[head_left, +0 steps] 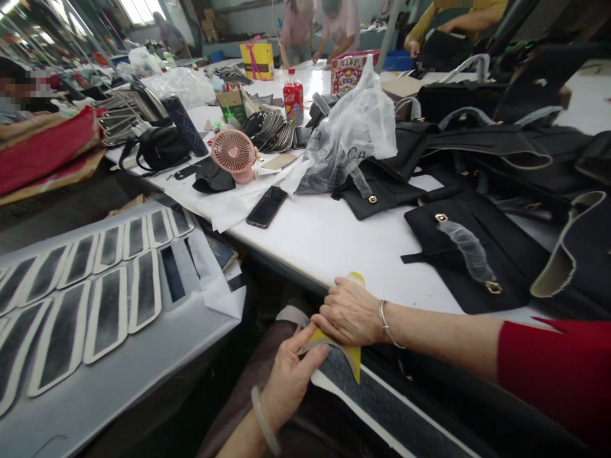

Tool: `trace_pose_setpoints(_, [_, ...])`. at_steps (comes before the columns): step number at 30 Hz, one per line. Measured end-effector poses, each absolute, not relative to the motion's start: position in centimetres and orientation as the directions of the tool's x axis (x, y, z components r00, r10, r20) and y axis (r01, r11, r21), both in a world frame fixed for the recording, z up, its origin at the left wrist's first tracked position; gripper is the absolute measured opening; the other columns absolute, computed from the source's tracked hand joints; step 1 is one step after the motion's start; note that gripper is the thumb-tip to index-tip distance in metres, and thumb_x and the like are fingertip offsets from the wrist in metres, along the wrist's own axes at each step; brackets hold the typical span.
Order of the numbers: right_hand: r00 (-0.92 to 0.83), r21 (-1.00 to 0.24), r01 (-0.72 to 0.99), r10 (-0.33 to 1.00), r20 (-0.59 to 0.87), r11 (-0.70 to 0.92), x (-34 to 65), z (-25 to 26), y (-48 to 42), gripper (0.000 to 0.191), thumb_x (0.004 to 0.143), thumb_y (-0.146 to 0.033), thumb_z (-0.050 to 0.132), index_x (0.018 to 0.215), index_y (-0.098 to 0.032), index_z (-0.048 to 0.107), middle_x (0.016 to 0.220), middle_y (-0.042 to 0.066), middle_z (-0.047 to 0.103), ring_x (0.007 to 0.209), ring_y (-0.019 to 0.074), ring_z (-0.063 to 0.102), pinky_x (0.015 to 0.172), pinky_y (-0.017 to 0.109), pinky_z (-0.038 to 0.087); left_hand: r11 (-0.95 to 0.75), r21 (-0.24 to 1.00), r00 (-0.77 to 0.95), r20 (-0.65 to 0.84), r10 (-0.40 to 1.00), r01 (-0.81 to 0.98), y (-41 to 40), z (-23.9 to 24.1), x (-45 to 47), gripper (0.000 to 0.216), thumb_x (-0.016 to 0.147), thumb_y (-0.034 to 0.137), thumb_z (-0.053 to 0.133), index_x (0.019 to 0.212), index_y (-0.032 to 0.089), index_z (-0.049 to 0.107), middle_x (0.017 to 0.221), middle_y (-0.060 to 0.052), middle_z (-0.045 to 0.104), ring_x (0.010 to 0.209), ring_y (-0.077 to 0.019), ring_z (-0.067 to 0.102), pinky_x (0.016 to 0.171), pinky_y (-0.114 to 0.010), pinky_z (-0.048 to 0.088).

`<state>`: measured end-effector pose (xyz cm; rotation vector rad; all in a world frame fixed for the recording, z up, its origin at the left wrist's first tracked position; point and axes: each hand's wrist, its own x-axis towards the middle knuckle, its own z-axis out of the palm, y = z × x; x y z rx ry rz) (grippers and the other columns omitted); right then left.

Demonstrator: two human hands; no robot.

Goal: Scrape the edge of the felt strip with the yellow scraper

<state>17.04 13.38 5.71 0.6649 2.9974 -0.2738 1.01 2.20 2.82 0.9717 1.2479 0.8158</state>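
Left hand (291, 366) and right hand (351, 312) pinch a curved yellow sheet (354, 361) over a long dark strip (384, 404) near the smooth table (305, 238)'s near edge.

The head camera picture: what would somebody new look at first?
Probably the pink fan, on the white table, left of and beyond the phone. Next, maybe, the red bottle farther back, behind the crinkly plastic bag. Up close, the left hand and right hand hold a yellow piece by a dark strip.
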Motion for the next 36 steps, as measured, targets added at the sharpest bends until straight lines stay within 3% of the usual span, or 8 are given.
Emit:
trace_pose_setpoints(7, [-0.854, -0.165, 0.519, 0.501, -0.14, 0.839, 17.6, 5.4, 11.8, 0.053, 0.101, -0.035, 0.024, 0.068, -0.019, 0.063, 0.066, 0.006, 0.071, 0.059, 0.0184, 0.059, 0.061, 0.038, 0.018, 0.322, 0.94, 0.249, -0.339, 0.907, 0.107, 2.4, 2.9, 0.5, 0.05, 0.087, 0.049, 0.06, 0.126, 0.018, 0.065, 0.108, -0.009, 0.073, 0.105, -0.0296, 0.062, 0.099, -0.042, 0.046])
trace_pose_setpoints(14, [-0.815, -0.172, 0.578, 0.557, -0.16, 0.797, 17.9, 5.5, 10.7, 0.052, 0.101, -0.034, 0.025, 0.068, -0.02, 0.062, 0.066, 0.005, 0.07, 0.059, 0.0173, 0.059, 0.061, 0.038, 0.019, 0.319, 0.946, 0.312, -0.321, 0.894, 0.059, 2.7, 2.9, 0.1, 0.054, 0.097, 0.056, 0.036, 0.127, 0.02, 0.064, 0.123, -0.009, 0.068, 0.114, -0.0275, 0.06, 0.107, -0.041, 0.04])
trace_pose_setpoints(19, [-0.777, -0.172, 0.629, 0.606, -0.17, 0.758, 18.5, 5.7, 9.7, 0.051, 0.101, -0.032, 0.025, 0.068, -0.02, 0.063, 0.066, 0.004, 0.07, 0.06, 0.0171, 0.059, 0.061, 0.038, 0.02, 0.428, 0.9, 0.315, -0.384, 0.868, -0.081, 3.8, 3.1, 0.4, 0.055, 0.095, 0.057, 0.04, 0.115, 0.016, 0.072, 0.108, -0.01, 0.073, 0.105, -0.0283, 0.064, 0.095, -0.038, 0.048])
trace_pose_setpoints(23, [-0.746, -0.159, 0.666, 0.649, -0.146, 0.729, 18.7, 5.7, 8.9, 0.051, 0.101, -0.03, 0.025, 0.071, -0.02, 0.063, 0.066, 0.004, 0.07, 0.058, 0.0169, 0.057, 0.062, 0.038, 0.021, 0.481, 0.852, 0.388, -0.38, 0.84, -0.206, 4.6, 3.2, 0.9, 0.04, 0.086, 0.045, 0.058, 0.106, 0.014, 0.075, 0.097, -0.008, 0.074, 0.097, -0.0275, 0.064, 0.088, -0.036, 0.048])
trace_pose_setpoints(30, [-0.714, -0.203, 0.7, 0.664, -0.222, 0.685, 19.0, 6.7, 8.4, 0.055, 0.102, -0.034, 0.022, 0.071, -0.018, 0.064, 0.071, 0.008, 0.071, 0.065, 0.0189, 0.061, 0.066, 0.037, 0.03, 0.443, 0.889, 0.432, -0.355, 0.829, -0.119, 5.0, 2.8, 0.5, 0.033, 0.083, 0.034, 0.061, 0.106, 0.015, 0.076, 0.084, -0.004, 0.072, 0.078, -0.0192, 0.06, 0.073, -0.029, 0.043])
trace_pose_setpoints(33, [-0.614, -0.337, 0.785, 0.724, -0.313, 0.52, 20.8, 7.4, 8.5, 0.059, 0.102, -0.041, 0.018, 0.07, -0.018, 0.063, 0.073, 0.008, 0.07, 0.067, 0.0195, 0.061, 0.067, 0.035, 0.034, 0.43, 0.898, 0.381, -0.367, 0.849, -0.092, 4.8, 2.2, 0.4, 0.034, 0.083, 0.036, 0.064, 0.107, 0.015, 0.075, 0.088, -0.006, 0.073, 0.084, -0.0215, 0.061, 0.077, -0.03, 0.044])
trace_pose_setpoints(36, [-0.418, -0.545, 0.825, 0.81, -0.411, 0.149, 22.9, 8.2, 8.6, 0.058, 0.099, -0.055, 0.017, 0.075, -0.02, 0.057, 0.078, 0.006, 0.067, 0.072, 0.0199, 0.059, 0.068, 0.033, 0.039, 0.397, 0.916, 0.381, -0.35, 0.856, -0.052, 4.5, 2.0, 0.6, 0.036, 0.086, 0.038, 0.061, 0.111, 0.017, 0.073, 0.096, -0.008, 0.073, 0.09, -0.0226, 0.062, 0.08, -0.031, 0.045])
